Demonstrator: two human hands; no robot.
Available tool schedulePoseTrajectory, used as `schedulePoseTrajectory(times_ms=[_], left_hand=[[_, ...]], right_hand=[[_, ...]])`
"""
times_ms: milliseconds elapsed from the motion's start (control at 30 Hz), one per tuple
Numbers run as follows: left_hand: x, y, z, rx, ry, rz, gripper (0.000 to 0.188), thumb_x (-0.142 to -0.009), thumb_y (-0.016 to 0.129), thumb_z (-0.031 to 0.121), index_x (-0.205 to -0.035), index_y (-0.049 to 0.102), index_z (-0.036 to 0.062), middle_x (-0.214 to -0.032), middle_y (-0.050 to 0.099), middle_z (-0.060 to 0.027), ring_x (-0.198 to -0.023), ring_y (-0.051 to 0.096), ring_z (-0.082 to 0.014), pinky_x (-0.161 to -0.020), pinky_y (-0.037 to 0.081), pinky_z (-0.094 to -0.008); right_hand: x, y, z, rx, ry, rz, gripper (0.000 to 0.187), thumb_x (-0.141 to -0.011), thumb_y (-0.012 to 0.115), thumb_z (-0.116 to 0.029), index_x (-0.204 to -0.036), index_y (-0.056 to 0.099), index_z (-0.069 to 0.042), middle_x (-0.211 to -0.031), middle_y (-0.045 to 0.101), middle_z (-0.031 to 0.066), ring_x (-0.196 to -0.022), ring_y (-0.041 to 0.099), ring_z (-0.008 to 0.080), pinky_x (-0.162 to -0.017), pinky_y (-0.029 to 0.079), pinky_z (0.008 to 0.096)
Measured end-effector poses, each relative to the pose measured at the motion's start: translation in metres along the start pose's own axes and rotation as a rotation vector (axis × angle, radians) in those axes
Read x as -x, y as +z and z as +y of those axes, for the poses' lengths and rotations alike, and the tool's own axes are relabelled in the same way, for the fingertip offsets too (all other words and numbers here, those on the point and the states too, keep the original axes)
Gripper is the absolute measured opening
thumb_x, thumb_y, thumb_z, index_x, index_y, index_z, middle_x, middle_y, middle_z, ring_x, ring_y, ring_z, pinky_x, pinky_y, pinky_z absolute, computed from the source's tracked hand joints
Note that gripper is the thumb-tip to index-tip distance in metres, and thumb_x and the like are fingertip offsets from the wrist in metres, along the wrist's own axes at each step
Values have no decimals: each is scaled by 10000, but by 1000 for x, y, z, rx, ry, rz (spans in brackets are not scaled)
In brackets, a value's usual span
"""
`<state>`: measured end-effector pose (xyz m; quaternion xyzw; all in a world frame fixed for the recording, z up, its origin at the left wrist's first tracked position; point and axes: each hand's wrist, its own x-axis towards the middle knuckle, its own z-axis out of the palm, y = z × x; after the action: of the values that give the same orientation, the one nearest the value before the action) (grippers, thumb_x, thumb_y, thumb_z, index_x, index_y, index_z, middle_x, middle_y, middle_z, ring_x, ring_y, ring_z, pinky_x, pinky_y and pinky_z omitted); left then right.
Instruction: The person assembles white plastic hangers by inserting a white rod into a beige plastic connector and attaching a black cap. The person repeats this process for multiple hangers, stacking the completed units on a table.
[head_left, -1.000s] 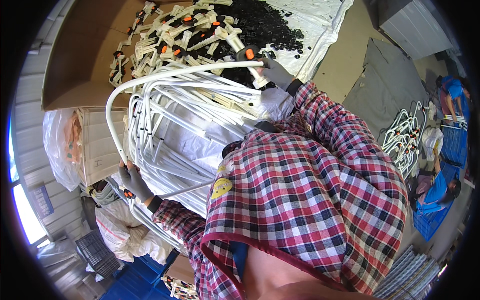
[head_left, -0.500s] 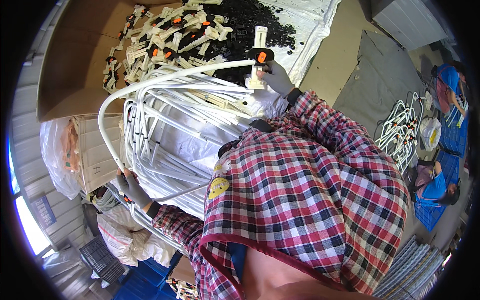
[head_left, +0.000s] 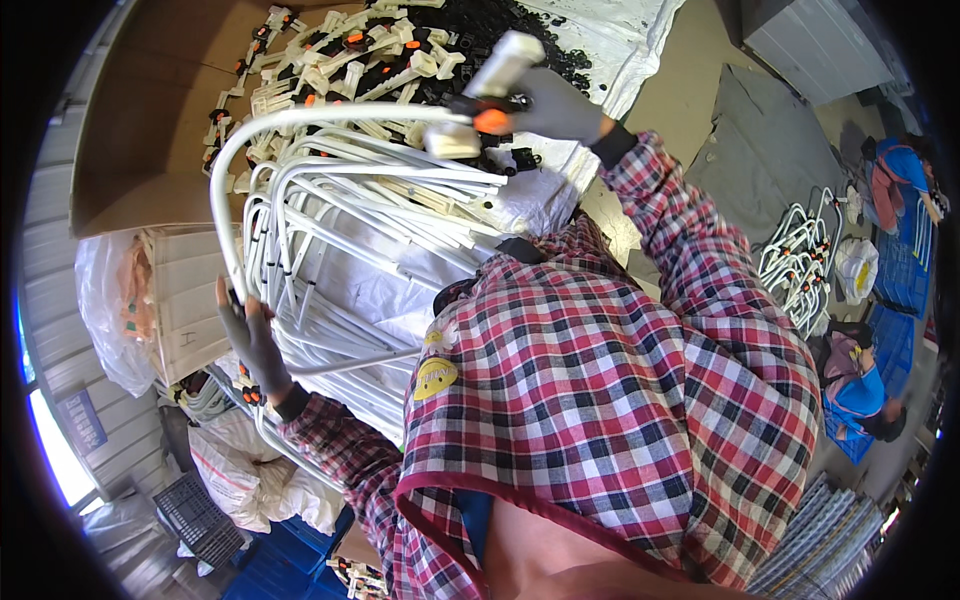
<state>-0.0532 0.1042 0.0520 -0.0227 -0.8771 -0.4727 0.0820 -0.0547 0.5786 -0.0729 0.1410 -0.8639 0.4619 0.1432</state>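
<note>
My left hand [head_left: 252,345], in a grey glove with bare fingertips, holds a white bent tube [head_left: 222,190] near its lower bend. The tube arches up and over to the right. At its upper end my right hand [head_left: 562,106], gloved in grey too, grips a cream plastic bracket [head_left: 512,62] with a black part and an orange knob. The bracket is tilted and smeared by motion. Whether the tube's end sits inside the bracket or only against it, I cannot tell. Beneath both hands lies a pile of similar white tubes [head_left: 385,215] with small black rings.
A cardboard box [head_left: 150,130] stands at the far left, beside heaped cream brackets [head_left: 330,65] and loose black parts [head_left: 490,25]. White sacks [head_left: 230,470] and a blue crate [head_left: 275,560] are lower left. At right are more tube frames [head_left: 795,265] and two people in blue.
My right hand has moved up and the bracket has turned from upright to slanting. The tube's arch has risen with it. My left hand has shifted slightly up and left, its fingers looser.
</note>
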Motion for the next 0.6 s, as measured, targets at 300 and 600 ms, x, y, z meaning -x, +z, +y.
schedulePoseTrajectory(times_ms=[300, 600], left_hand=[[-4, 126, 107, 39, 353, -390, 653, -901, 664, 29, -1480, 363, 42, -916, 642, -85, -765, 611, -157, -694, 506, -276], [-55, 94, 73, -106, 108, -472, 192, -902, 666, 165, -933, 632, -21, -671, 597, -19, -558, 537, -84, -525, 422, -246]], right_hand=[[-121, -86, -152, 142, -426, -560, 517, -801, 756, -314, -1148, 610, 41, -1034, 669, 195, -959, 643, 292, -868, 488, 356], [-106, -34, 68, 7, 279, 78, 381, -952, 528, -344, -1122, 692, -44, -949, 723, 137, -852, 697, 231, -799, 551, 356]])
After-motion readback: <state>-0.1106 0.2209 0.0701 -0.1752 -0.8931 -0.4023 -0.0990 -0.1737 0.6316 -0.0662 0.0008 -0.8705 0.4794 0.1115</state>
